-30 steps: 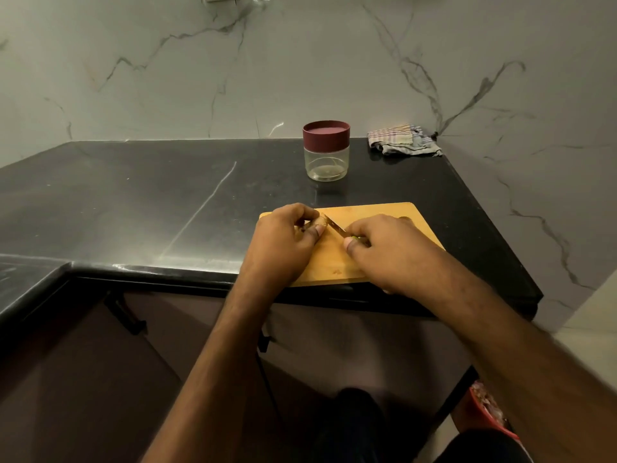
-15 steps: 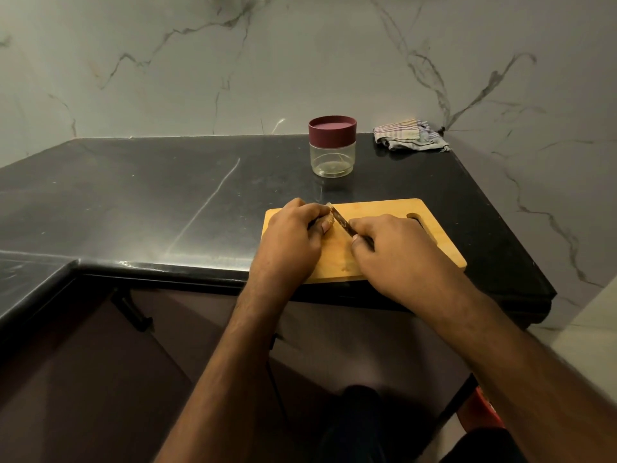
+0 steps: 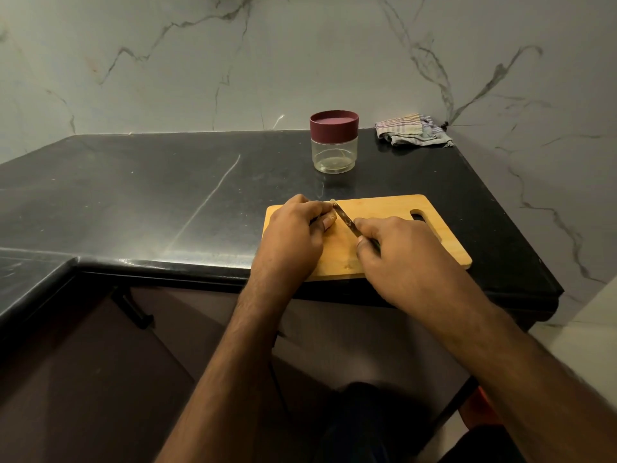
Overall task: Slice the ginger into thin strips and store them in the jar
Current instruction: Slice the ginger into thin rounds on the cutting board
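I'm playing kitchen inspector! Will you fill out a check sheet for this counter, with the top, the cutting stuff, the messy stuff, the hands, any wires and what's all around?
Surface: glossy black stone counter, pale streak across it.
Job's things: light wooden cutting board at the front edge; small steel knife angled on it; ginger hidden under the fingers; clear glass jar with maroon lid behind the board, lid on, looks empty.
Clutter: crumpled striped cloth at the back corner.
Hands: left hand curled over the ginger spot; right hand grips the knife handle.
Cables: nothing seen.
Surroundings: white marble wall with grey veins; brown cabinet fronts below.
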